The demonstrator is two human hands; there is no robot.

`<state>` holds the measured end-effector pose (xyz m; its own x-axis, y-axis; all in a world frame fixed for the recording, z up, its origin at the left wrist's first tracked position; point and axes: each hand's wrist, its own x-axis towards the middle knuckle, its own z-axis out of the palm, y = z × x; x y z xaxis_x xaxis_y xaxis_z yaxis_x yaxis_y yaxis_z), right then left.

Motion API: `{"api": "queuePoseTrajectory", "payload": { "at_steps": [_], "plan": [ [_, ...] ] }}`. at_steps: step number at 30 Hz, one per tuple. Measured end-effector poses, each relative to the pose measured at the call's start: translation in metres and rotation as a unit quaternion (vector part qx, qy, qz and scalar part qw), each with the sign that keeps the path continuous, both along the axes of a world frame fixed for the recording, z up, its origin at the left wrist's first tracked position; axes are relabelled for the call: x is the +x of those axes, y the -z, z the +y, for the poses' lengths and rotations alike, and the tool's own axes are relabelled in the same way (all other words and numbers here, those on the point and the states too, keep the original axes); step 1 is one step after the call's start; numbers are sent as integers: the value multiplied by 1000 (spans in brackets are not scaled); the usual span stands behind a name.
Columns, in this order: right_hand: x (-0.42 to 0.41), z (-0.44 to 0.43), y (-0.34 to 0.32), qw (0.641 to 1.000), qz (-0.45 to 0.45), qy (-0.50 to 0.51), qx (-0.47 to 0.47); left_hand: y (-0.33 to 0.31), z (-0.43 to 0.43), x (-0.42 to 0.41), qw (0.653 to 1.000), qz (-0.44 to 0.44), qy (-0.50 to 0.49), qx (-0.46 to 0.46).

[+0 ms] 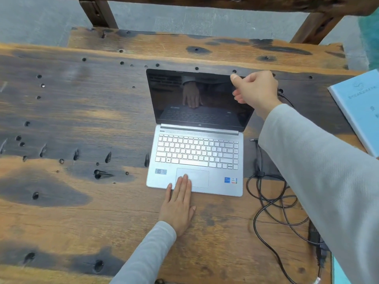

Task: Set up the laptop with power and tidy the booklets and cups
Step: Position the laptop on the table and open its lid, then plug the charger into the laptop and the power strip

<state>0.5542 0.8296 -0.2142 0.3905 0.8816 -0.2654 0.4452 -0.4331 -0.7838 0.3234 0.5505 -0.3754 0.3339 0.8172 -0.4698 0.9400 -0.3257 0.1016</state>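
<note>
Right hand pinches the laptop screen's two o'clock corner. Left hand lies flat, open, at its six o'clock edge on the table.

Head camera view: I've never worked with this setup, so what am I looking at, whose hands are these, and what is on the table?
There is no machine here. One camera worn on a person's head looks down at their two bare hands. The right hand pinches the top corner of the open silver laptop's lid; its screen is dark. The left hand lies flat, fingertips on the palm rest. Both rest on a worn wooden table. A black power cable lies coiled to the right, its plug loose beside the laptop. A light blue booklet sits at the right edge.
</note>
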Motion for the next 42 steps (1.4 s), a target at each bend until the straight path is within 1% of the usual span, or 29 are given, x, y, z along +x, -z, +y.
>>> {"api": "queuePoseTrajectory", "payload": {
  "at_steps": [8,14,20,27,32,35,42],
  "plan": [
    [20,-22,11,1000,2,-19,9,-9,2,1,1000,-9,-9,3],
    [40,-54,34,999,2,-7,-32,-11,1,1,1000,-11,1,15],
    [61,-83,61,996,-40,-19,-75,-9,6,3,1000,-9,7,26],
    [85,-114,92,992,-68,-12,-101,-10,29,28,999,-36,8,38],
    [97,-135,101,992,-65,-6,-104,-11,56,51,997,-51,44,40],
    [100,-141,106,992,-72,-17,-106,-14,73,68,996,-37,69,50],
    [101,-140,121,990,-79,-19,-115,-22,120,109,992,-38,111,53]
  ]
}}
